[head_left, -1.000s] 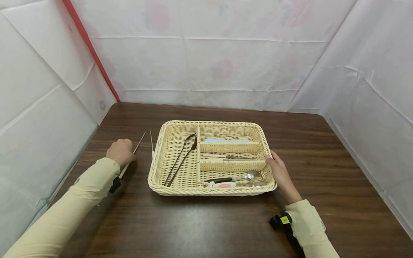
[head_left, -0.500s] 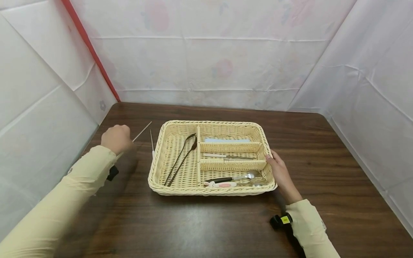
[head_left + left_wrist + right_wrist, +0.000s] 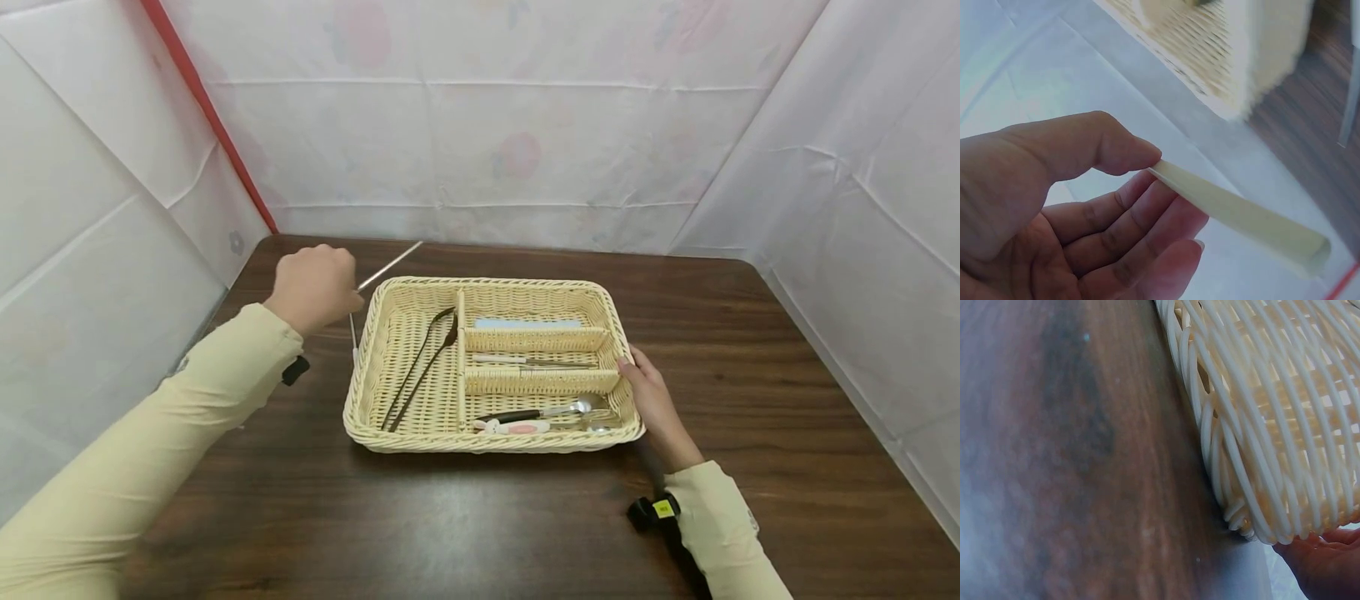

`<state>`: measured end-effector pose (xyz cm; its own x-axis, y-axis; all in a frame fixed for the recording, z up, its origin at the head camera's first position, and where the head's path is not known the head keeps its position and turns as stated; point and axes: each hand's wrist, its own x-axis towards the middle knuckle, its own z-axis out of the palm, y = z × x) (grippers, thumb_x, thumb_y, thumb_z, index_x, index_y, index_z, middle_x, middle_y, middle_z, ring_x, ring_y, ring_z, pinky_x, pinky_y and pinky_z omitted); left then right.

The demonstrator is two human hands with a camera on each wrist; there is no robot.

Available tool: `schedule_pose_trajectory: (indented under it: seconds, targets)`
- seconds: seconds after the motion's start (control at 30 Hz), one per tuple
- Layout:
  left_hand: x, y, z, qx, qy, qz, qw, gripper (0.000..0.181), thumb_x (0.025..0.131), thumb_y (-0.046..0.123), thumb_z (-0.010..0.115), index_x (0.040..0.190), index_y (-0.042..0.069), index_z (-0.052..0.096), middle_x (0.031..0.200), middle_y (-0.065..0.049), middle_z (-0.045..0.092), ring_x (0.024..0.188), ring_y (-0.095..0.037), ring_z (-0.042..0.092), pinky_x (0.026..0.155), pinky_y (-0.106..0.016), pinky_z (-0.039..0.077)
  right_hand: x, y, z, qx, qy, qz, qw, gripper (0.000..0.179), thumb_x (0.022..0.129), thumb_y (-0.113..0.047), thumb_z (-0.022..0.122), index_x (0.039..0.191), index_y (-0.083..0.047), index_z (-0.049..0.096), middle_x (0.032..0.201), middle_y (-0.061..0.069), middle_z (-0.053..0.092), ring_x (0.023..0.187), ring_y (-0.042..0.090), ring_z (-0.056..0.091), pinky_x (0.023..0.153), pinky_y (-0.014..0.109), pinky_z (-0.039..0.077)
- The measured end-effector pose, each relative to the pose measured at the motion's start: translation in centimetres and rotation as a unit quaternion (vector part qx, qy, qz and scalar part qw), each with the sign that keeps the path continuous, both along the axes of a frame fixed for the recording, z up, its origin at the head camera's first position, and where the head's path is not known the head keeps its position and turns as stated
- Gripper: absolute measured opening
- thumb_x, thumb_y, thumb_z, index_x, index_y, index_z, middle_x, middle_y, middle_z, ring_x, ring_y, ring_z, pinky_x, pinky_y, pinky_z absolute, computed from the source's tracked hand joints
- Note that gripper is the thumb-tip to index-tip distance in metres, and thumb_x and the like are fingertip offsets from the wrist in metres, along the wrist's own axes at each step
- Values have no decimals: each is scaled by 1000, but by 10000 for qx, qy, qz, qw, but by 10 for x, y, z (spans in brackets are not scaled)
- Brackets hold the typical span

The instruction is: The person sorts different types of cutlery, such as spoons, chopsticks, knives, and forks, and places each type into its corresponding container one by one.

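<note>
In the head view my left hand (image 3: pixel 315 290) is raised over the table left of the wicker basket (image 3: pixel 495 445). Its thumb and fingers pinch a chopstick (image 3: pixel 392 263), whose thin end points up and right; the left wrist view shows its pale thick end (image 3: pixel 1241 219). A similar chopstick with a white handle (image 3: pixel 356 357) lies against the basket's left side, partly behind the rim. On the opposite side, my right hand (image 3: pixel 654 407) grips the basket's right rim, thumb on top. More chopsticks (image 3: pixel 498 360) lie in the basket's middle right compartment.
Two dark long-handled utensils (image 3: pixel 420 371) lie in the large left compartment. A light blue strip (image 3: pixel 527 324) sits in the back right one. The front right one holds spoons (image 3: pixel 585 405) and a rabbit-shaped handle (image 3: pixel 517 427). White cloth (image 3: pixel 480 150) encloses the table.
My left hand has lifted the chopstick off the table and carried it up and to the right, towards the basket's back left corner. My right hand has stayed on the rim.
</note>
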<state>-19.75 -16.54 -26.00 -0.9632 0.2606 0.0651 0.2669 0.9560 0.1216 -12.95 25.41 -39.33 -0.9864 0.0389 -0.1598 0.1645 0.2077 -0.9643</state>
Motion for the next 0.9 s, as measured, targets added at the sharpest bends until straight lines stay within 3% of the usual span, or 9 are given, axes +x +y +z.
schedule_pose_trajectory:
  seconds: [0.2,0.33,0.47,0.6,0.7,0.9]
  targets:
    - [4,40,1,-120,37,-692,9975,38,71,0,57,52,17,29,51,6,19,49,-11,18,41,-28,21,0,0,2,-61,15,32,10000,53,105,-28,29,151,-4,17,149,21,30,132,29,35,105,40,31]
    - [5,64,-2,-136,81,-1198,9927,40,70,-4,55,55,18,26,54,5,17,51,-11,16,44,-27,20,0,0,3,-37,16,45,10000,53,105,-27,29,151,-4,16,150,20,28,134,29,32,107,45,27]
    - [5,86,-3,-283,285,-1759,9836,41,73,-8,53,57,18,25,57,4,18,53,-13,18,47,-29,20,-1,1,3,7,10,34,10000,53,105,-28,29,151,-4,17,150,20,29,134,27,33,106,39,30]
    - [5,105,-9,-470,442,-2165,9741,40,75,-11,50,58,17,27,57,4,21,54,-14,20,48,-31,23,-1,2,1,-31,-11,0,10000,52,105,-27,30,150,-4,20,147,19,33,130,27,37,96,23,37]
    - [4,119,-15,-551,483,-2331,9697,38,77,-9,53,59,17,32,57,3,26,54,-14,24,48,-32,27,0,2,0,-84,-1,1,10000,52,105,-27,30,150,-4,21,146,19,35,129,27,37,88,16,38]
    - [5,141,-26,-738,263,-2498,9651,32,80,-8,56,63,15,42,57,4,35,54,-12,28,49,-28,30,1,2,-1,-111,21,26,9999,52,105,-27,30,150,-3,20,146,20,34,129,28,37,88,15,38]
